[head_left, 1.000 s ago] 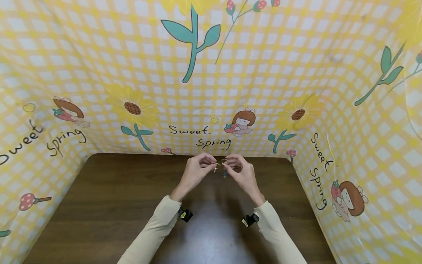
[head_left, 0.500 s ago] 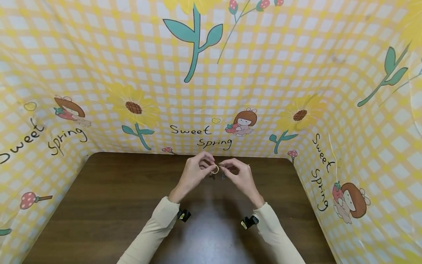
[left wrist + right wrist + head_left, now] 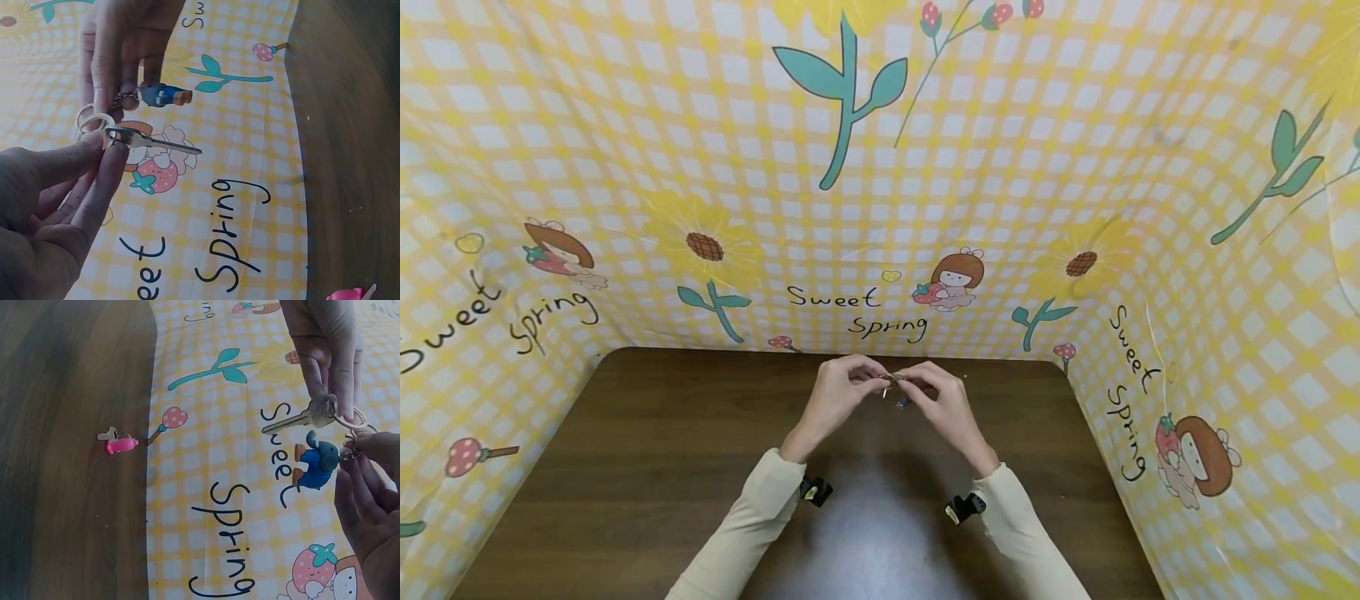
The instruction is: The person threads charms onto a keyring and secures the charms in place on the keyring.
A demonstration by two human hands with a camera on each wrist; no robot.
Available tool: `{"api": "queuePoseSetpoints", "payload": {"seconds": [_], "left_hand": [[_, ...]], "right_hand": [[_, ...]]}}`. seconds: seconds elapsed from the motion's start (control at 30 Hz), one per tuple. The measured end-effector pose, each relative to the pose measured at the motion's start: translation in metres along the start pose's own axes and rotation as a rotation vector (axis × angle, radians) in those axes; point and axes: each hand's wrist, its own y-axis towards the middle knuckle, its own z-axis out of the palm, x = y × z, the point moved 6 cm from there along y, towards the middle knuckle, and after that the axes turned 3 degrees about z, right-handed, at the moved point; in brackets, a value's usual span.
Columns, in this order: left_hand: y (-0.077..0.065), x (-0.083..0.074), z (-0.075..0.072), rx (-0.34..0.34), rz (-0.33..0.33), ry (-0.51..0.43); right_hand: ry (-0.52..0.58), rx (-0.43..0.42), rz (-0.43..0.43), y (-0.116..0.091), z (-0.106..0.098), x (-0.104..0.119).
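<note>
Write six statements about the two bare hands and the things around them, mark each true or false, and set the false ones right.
1. The left hand grips a silver metal key at its ring end. True.
2. The blue-and-grey animal-shaped charm lies on the table. False: it is held up, its metal chain at the fingers of the right hand.
3. A bright pink charm lies on the dark brown wooden table. True.
4. No key lies with the pink charm. False: a small metal key is beside it.
5. Both sleeves are cream-coloured. True.
6. The printed cloth behind the table is plain blue. False: it is yellow-and-white checked.
</note>
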Motion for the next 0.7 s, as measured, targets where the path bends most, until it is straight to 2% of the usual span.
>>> {"api": "queuePoseSetpoints", "payload": {"seconds": [0.27, 0.53, 0.7], "left_hand": [[-0.005, -0.001, -0.003, 0.040, -0.133, 0.002], [-0.007, 0.000, -0.004, 0.027, -0.126, 0.001], [-0.007, -0.001, -0.004, 0.011, -0.105, 0.024]], "right_hand": [[0.007, 0.019, -0.052, -0.002, 0.000, 0.004], [-0.001, 0.016, -0.038, -0.004, 0.005, -0.028], [0.010, 0.028, -0.023, -0.003, 0.005, -0.035]]}}
